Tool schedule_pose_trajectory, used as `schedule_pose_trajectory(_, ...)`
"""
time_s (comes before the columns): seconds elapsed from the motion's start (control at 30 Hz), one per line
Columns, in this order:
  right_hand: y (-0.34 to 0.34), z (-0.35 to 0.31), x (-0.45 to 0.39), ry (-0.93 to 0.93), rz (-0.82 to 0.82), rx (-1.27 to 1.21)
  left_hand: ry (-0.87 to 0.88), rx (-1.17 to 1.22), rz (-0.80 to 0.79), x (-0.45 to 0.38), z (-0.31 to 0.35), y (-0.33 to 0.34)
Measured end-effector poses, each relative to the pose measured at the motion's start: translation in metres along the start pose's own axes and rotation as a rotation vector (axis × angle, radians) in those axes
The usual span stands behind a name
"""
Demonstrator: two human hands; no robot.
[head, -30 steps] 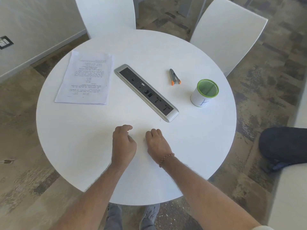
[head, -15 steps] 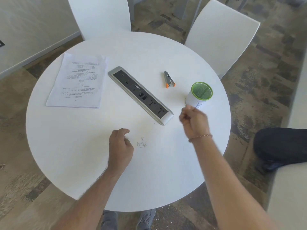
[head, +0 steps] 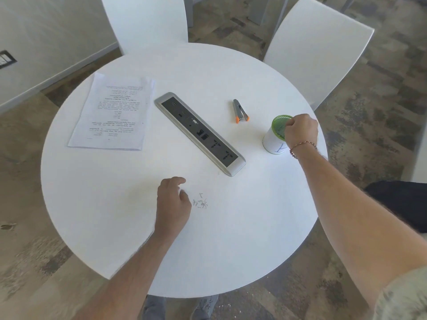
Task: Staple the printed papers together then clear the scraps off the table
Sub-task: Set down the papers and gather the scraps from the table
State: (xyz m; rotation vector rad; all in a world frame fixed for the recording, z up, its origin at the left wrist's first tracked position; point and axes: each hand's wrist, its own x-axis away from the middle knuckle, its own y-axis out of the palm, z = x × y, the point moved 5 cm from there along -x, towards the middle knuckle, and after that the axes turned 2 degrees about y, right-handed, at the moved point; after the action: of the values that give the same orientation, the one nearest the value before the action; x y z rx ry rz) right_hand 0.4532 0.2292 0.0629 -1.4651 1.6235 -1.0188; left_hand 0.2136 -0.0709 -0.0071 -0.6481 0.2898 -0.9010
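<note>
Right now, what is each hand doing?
Left hand: fingers loosely curled, resting on the table beside the staple scraps.
Right hand: fisted over the green-rimmed cup; contents hidden.

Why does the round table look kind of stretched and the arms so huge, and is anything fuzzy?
In the head view, the wide lens bends things: the table bulges and the forearms swell near the bottom edge. The printed papers have text too small to read. The staple scraps by the left hand are soft specks. Light is even, without hard shadows.

White table [head: 231, 239], green-rimmed white cup [head: 273, 144], grey stapler [head: 239, 109] with seemingly orange tips.
</note>
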Motion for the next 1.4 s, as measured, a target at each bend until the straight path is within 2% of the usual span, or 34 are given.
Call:
schedule_pose_trajectory(0.53, -0.009, -0.007, 0.006, -0.077, 0.042, 0.020, -0.009, 0.013, -0.014, 0.001, -0.005, 0.000)
schedule_pose_trajectory(0.63, -0.017, -0.016, 0.022, -0.172, 0.170, -0.021, -0.021, 0.016, -0.019, 0.003, -0.007, 0.000)
schedule_pose_trajectory(0.7, -0.011, -0.025, 0.054, -0.309, 0.219, -0.111, -0.037, 0.022, -0.030, 0.005, -0.008, 0.002)
schedule_pose_trajectory(0.77, 0.013, -0.035, 0.103, -0.485, 0.154, -0.176, -0.060, 0.026, -0.048, 0.007, -0.009, 0.005)
schedule_pose_trajectory(0.87, 0.062, -0.040, 0.180, -0.662, -0.052, -0.157, -0.070, 0.033, -0.069, 0.009, -0.006, 0.009)
schedule_pose_trajectory(0.93, 0.086, -0.038, 0.208, -0.615, -0.198, -0.159, -0.071, 0.034, -0.067, 0.010, -0.003, 0.010)
schedule_pose_trajectory(1.03, 0.103, -0.032, 0.224, -0.415, -0.326, -0.174, -0.080, 0.027, -0.057, 0.011, -0.003, 0.008)
schedule_pose_trajectory(1.2, 0.103, -0.036, 0.228, -0.384, -0.336, -0.194, -0.093, 0.024, -0.033, 0.014, -0.012, 0.004)
schedule_pose_trajectory(1.4, 0.100, -0.042, 0.245, -0.508, -0.336, -0.105, -0.110, 0.041, -0.074, 0.014, -0.012, 0.008)
